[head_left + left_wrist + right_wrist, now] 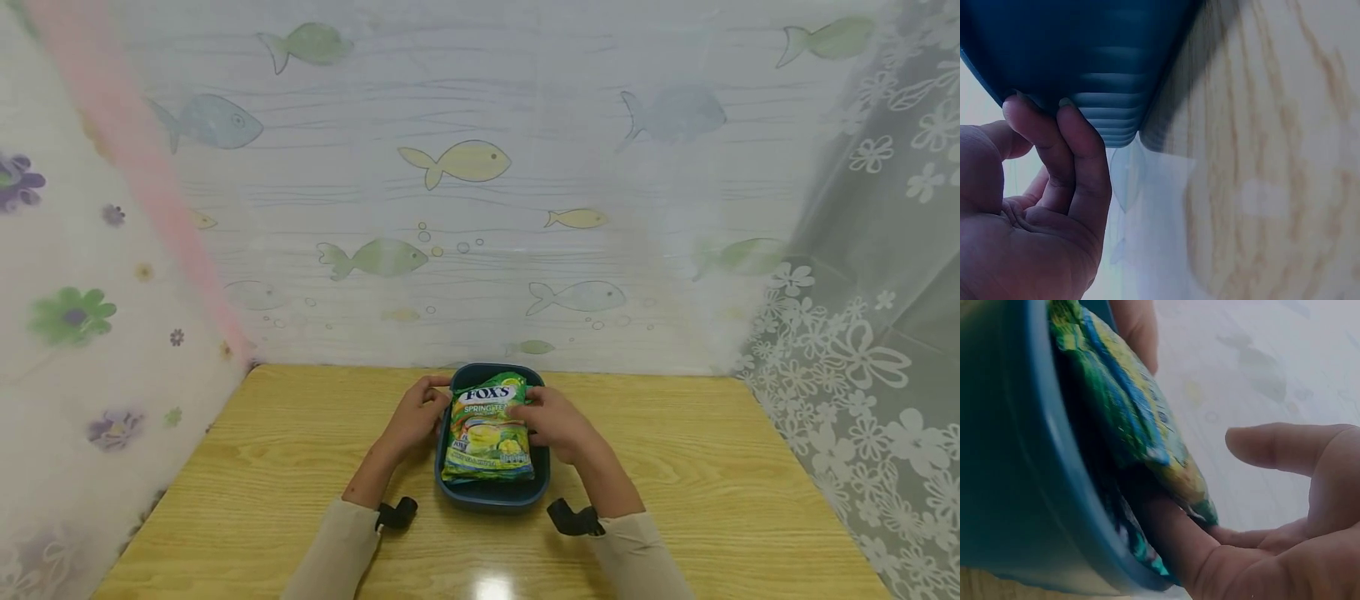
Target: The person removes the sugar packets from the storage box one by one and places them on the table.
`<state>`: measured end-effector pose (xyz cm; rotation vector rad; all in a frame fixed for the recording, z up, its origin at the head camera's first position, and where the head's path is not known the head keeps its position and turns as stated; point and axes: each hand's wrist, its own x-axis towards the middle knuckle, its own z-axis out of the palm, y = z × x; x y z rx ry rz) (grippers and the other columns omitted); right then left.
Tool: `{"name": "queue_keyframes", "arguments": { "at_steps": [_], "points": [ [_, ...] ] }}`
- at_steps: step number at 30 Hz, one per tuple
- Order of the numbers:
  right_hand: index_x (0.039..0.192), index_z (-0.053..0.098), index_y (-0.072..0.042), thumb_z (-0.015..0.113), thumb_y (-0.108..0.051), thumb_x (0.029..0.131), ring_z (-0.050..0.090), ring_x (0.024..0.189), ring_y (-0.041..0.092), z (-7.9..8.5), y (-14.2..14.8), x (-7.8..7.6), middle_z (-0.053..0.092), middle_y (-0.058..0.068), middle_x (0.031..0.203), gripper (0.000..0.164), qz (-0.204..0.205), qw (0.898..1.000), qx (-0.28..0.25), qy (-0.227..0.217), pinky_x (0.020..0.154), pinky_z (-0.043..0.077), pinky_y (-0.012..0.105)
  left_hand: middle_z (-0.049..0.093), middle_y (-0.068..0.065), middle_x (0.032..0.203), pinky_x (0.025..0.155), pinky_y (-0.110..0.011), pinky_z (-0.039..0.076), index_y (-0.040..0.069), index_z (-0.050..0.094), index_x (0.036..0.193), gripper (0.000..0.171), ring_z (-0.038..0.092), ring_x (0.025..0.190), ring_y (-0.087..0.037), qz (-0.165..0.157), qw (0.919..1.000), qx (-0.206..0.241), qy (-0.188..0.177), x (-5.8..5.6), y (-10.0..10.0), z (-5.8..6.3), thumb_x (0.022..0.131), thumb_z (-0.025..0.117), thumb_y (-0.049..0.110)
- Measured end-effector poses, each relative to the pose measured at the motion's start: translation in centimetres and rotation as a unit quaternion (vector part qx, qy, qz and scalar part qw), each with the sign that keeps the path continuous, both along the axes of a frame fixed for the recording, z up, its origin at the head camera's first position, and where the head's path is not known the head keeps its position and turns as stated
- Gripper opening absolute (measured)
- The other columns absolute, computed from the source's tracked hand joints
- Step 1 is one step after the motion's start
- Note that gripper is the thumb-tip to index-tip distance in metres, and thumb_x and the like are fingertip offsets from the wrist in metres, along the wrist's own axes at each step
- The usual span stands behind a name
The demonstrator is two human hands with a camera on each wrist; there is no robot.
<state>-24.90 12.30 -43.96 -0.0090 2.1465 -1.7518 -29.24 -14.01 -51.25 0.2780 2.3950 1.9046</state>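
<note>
A dark blue plastic bin [492, 498] stands on the table, with a green and yellow Fox's Spring Tea candy bag [480, 454] lying in it, face up. At the bin's left side my left hand [416, 417] holds the rim; in the left wrist view its bent fingertips [1070, 115] press against the ribbed outer wall. My right hand [558, 425] reaches over the right rim. In the right wrist view one of its fingers [1179, 534] is tucked between the bag and the bin wall, while the thumb [1260, 447] stands apart from the bag. Beneath the bag, more shiny wrapping [1144, 550] shows.
The wood-grain table [720, 483] reaches back to a fish-print curtain [480, 250]. Flowered sheets hang at the left and right sides. Black wrist mounts [573, 518] sit close to the bin's near corners.
</note>
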Motion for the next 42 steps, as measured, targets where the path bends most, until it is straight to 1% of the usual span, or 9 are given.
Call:
{"name": "queue_keyframes", "arguments": {
  "at_steps": [4, 6, 10, 14, 18, 31, 35, 38, 42],
  "points": [
    [0.161, 0.021, 0.012, 0.067, -0.012, 0.102, 0.068, 0.112, 0.037, -0.5, -0.6, 0.0, 0.052, 0.034, 0.143, 0.078, -0.001, 1.000, -0.018, 0.011, 0.094, 0.059, 0.051, 0.066, -0.013, 0.099, 0.058, -0.034, 0.050, 0.006, 0.056, 0.146, 0.037, 0.053, 0.059, -0.021, 0.000, 1.0000, 0.001, 0.003, 0.1, 0.0, 0.1, 0.112, 0.057, 0.022],
    [0.161, 0.021, 0.011, 0.069, -0.011, 0.101, 0.069, 0.109, 0.034, -0.7, -0.9, 0.0, 0.053, 0.033, 0.142, 0.079, -0.007, 1.000, -0.013, 0.023, 0.093, 0.059, 0.049, 0.066, -0.013, 0.099, 0.058, -0.035, 0.050, 0.006, 0.056, 0.146, 0.037, 0.053, 0.059, -0.021, 0.000, 1.0000, 0.000, 0.004, 0.1, 0.0, 0.2, 0.112, 0.057, 0.022],
    [0.160, 0.024, 0.011, 0.069, -0.007, 0.101, 0.068, 0.110, 0.034, -1.2, -1.3, 0.2, 0.054, 0.033, 0.140, 0.076, -0.021, 0.999, -0.006, 0.044, 0.093, 0.059, 0.047, 0.066, -0.013, 0.099, 0.059, -0.034, 0.050, 0.007, 0.056, 0.145, 0.036, 0.054, 0.059, -0.021, 0.001, 1.0000, -0.004, 0.000, 0.2, 0.0, 0.2, 0.112, 0.056, 0.022],
    [0.156, 0.029, 0.011, 0.069, -0.005, 0.100, 0.068, 0.104, 0.033, -1.3, -1.5, 0.4, 0.056, 0.031, 0.134, 0.070, -0.031, 0.998, -0.002, 0.059, 0.085, 0.060, 0.043, 0.066, -0.012, 0.098, 0.059, -0.034, 0.050, 0.007, 0.057, 0.144, 0.035, 0.054, 0.059, -0.021, 0.002, 1.0000, -0.007, -0.004, 0.3, 0.0, 0.3, 0.112, 0.056, 0.022],
    [0.155, 0.032, 0.009, 0.069, -0.002, 0.099, 0.068, 0.097, 0.030, -1.2, -1.6, 0.4, 0.060, 0.028, 0.128, 0.068, -0.039, 0.997, -0.009, 0.061, 0.080, 0.060, 0.040, 0.066, -0.012, 0.098, 0.059, -0.034, 0.050, 0.007, 0.057, 0.144, 0.035, 0.054, 0.059, -0.021, 0.004, 0.9999, -0.009, -0.005, 0.4, 0.1, 0.3, 0.112, 0.055, 0.022],
    [0.158, 0.031, 0.007, 0.071, 0.000, 0.097, 0.068, 0.103, 0.034, -1.1, -1.3, 0.1, 0.059, 0.030, 0.134, 0.073, -0.064, 0.997, -0.022, 0.042, 0.084, 0.060, 0.042, 0.066, -0.012, 0.098, 0.058, -0.035, 0.050, 0.005, 0.057, 0.143, 0.036, 0.053, 0.059, -0.021, 0.003, 1.0000, 0.002, -0.005, 0.2, 0.1, 0.1, 0.112, 0.057, 0.023],
    [0.160, 0.030, 0.006, 0.070, -0.001, 0.098, 0.067, 0.109, 0.036, -0.9, -0.9, 0.1, 0.054, 0.032, 0.140, 0.073, -0.070, 0.997, -0.028, 0.034, 0.086, 0.060, 0.044, 0.065, -0.012, 0.098, 0.058, -0.036, 0.050, 0.005, 0.057, 0.144, 0.037, 0.053, 0.059, -0.021, -0.001, 1.0000, 0.003, -0.001, 0.3, 0.1, 0.1, 0.112, 0.057, 0.024],
    [0.159, 0.031, 0.006, 0.069, -0.002, 0.100, 0.067, 0.111, 0.038, -0.8, -0.5, 0.0, 0.053, 0.033, 0.142, 0.071, -0.070, 0.996, -0.035, 0.032, 0.087, 0.061, 0.045, 0.066, -0.014, 0.098, 0.058, -0.035, 0.050, 0.005, 0.058, 0.143, 0.037, 0.054, 0.059, -0.021, -0.002, 1.0000, 0.003, -0.001, 0.3, 0.1, 0.2, 0.112, 0.057, 0.024],
    [0.157, 0.034, 0.005, 0.068, -0.003, 0.101, 0.068, 0.108, 0.035, -0.8, 0.1, -0.1, 0.056, 0.032, 0.138, 0.067, -0.068, 0.996, -0.043, 0.031, 0.084, 0.061, 0.043, 0.066, -0.014, 0.098, 0.058, -0.034, 0.049, 0.005, 0.058, 0.142, 0.036, 0.054, 0.059, -0.020, 0.000, 1.0000, 0.002, -0.002, 0.2, 0.1, 0.0, 0.112, 0.057, 0.024]
  ]
}}
